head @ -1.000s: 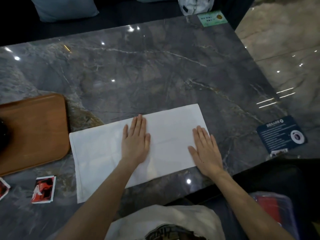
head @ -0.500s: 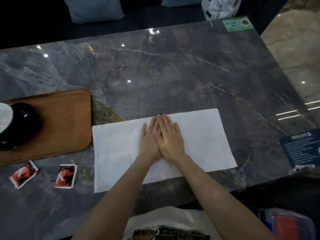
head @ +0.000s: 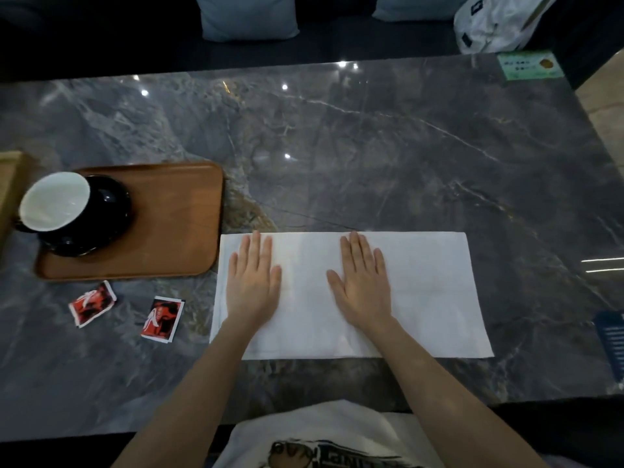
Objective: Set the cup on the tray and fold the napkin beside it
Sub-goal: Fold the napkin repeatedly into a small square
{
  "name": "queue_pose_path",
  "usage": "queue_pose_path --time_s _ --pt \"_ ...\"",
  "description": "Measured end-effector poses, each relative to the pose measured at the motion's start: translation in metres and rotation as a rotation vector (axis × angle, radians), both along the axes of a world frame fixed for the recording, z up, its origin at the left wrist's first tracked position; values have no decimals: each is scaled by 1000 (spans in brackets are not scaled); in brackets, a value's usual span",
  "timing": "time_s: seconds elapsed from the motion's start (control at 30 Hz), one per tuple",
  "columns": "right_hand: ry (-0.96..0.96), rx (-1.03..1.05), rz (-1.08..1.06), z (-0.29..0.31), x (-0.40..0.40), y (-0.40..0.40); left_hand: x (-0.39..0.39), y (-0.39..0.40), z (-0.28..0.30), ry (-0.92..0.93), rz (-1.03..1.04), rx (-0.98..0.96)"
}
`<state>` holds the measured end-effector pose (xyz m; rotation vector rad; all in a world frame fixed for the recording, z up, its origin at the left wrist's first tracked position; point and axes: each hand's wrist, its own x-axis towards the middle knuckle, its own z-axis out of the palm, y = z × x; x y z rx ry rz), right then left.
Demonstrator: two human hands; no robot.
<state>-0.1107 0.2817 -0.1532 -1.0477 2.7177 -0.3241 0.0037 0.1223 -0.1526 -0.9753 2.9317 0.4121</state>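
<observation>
Head view, white napkin (head: 422, 292) folded into long flat rectangle, left hand (head: 252, 288) and right hand (head: 364, 292) pressed flat, fingers extended

The left hand (head: 252, 282) and the right hand (head: 363, 282) are lying flat, palms down, covering the parts of the napkin (head: 432, 292) beneath them, so any crease there is staying out of sight. The cup (head: 55, 202) is hiding most of the black saucer (head: 111, 211) under it, and its handle is barely showing at the left. The print on the two red packets (head: 93, 303) (head: 162, 319) is too blurred to read, as is the green card (head: 530, 65) at the far corner. A dark blue card (head: 611, 346) is running off the right edge. At the left edge, a pale wooden thing (head: 10, 184) is getting cut off. Cushions (head: 248, 16) and a white bag (head: 496, 23) are being cropped at the top.
</observation>
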Motion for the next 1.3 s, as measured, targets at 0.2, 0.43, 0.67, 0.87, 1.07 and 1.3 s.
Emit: queue_pose_path --time_s 0.2,0.43,0.67,0.87,1.07,1.3 --pt "11 11 -7 0 0 -1 -3 9 14 39 64 110" --pt "33 76 15 1 -1 -1 -32 75 11 -81 -288 109" --pt "36 8 -18 -3 -1 0 32 26 -1 -38 -10 19" --pt "32 8 2 -3 -1 1 75 14 1 -66 48 -66" --pt "22 2 -1 -2 -1 -1 52 88 7 -42 -363 10" --pt "-11 20 4 1 -1 2 49 83 2 -79 -383 -17"
